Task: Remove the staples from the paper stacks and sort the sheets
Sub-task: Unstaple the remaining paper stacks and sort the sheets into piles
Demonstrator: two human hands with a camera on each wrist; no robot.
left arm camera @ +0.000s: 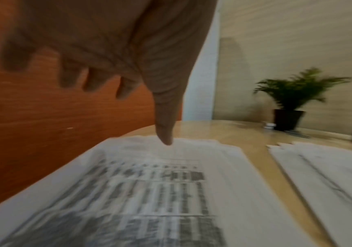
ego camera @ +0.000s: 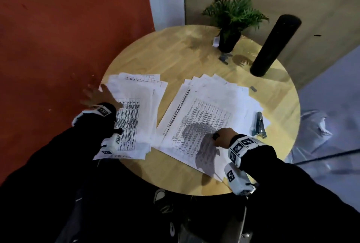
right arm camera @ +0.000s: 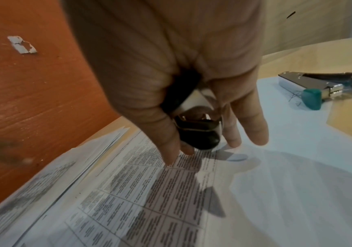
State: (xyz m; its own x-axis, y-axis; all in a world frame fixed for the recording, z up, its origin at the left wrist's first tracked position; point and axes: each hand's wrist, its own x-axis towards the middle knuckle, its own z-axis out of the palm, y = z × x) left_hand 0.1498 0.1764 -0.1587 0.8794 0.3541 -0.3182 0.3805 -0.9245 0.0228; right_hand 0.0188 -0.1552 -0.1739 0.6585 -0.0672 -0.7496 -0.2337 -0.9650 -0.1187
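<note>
left hand (ego camera: 98,94): fingers spread, thumb on paper pile (ego camera: 134,118) beneath | right hand (ego camera: 224,137): clutching staple remover (right arm camera: 196,132) over second pile (ego camera: 204,118) | sheets light, floppy, slippery; pinch corner.

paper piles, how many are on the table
2. The left pile lies under the left hand; the right pile lies under the right hand, with a stapler on its right edge.
</note>
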